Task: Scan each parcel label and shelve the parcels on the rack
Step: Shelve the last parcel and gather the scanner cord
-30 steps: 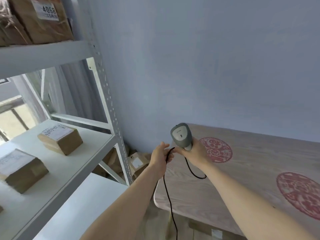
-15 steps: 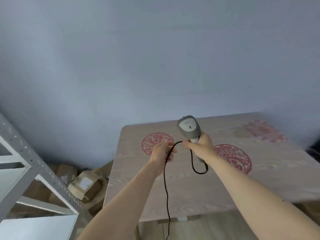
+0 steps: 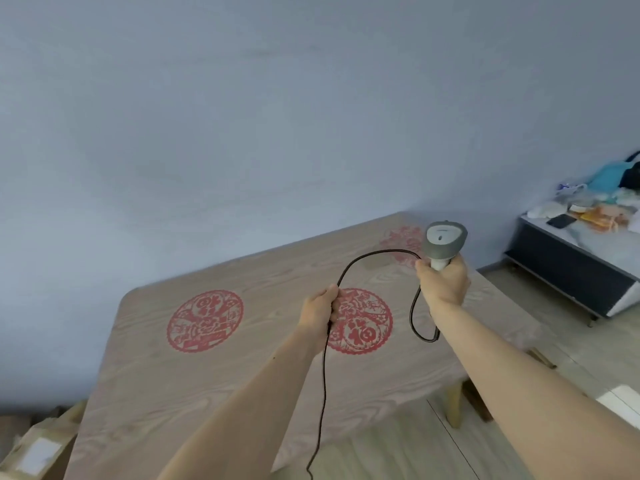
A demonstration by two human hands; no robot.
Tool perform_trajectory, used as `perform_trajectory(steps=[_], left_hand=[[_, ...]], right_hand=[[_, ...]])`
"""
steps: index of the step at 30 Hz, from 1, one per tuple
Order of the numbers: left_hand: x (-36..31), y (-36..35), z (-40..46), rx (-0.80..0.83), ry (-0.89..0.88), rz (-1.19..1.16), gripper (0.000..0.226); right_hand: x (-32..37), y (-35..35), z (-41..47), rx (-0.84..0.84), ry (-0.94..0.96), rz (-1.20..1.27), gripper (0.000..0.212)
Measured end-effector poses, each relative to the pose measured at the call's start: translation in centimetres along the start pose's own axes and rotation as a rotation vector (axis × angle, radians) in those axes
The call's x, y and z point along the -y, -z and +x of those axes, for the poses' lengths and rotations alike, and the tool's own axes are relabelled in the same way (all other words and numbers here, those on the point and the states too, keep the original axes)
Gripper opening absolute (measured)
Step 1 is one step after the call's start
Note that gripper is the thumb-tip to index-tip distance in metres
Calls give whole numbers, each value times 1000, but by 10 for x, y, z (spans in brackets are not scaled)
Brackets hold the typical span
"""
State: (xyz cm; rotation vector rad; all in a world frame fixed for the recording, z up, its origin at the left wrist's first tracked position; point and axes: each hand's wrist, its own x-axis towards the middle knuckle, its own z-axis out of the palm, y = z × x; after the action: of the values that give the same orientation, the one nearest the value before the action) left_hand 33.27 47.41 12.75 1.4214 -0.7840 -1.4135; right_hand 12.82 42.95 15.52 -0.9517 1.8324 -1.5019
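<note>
Right hand: the right hand [image 3: 445, 284] grips the pale handle of a grey barcode scanner [image 3: 443, 244], fingers curled round it, the head held upright above the far right part of the bench [image 3: 145, 386].
Left hand: the left hand [image 3: 320, 310] closes round the scanner's black cable [image 3: 372, 257], which arcs from the fist to the right hand, loops below the right wrist and also drops from the fist toward the near edge of the view.
Bench: a wood-grain top bearing round red paper-cut designs [image 3: 205, 320], standing against a blue-grey wall [image 3: 242, 116].
Parcel: one brown cardboard parcel [image 3: 38, 452] with a white label lies low at the near left, beside the bench corner, apart from both hands.
Far right: a low bed [image 3: 571, 258] strewn with clothes and small items, on a pale plank floor [image 3: 398, 455].
</note>
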Motion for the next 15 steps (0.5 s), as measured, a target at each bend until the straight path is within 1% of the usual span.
perform_trajectory(steps=[6, 11, 15], left_hand=[[-10, -85, 33, 75, 6, -39, 30], [0, -150, 62, 182, 33, 35, 31], [13, -194, 80, 277, 55, 86, 29]], right_hand=[[-29, 37, 47, -62, -83, -83, 23], [-54, 64, 83, -173, -131, -69, 28], [-69, 87, 103, -271, -151, -82, 25]])
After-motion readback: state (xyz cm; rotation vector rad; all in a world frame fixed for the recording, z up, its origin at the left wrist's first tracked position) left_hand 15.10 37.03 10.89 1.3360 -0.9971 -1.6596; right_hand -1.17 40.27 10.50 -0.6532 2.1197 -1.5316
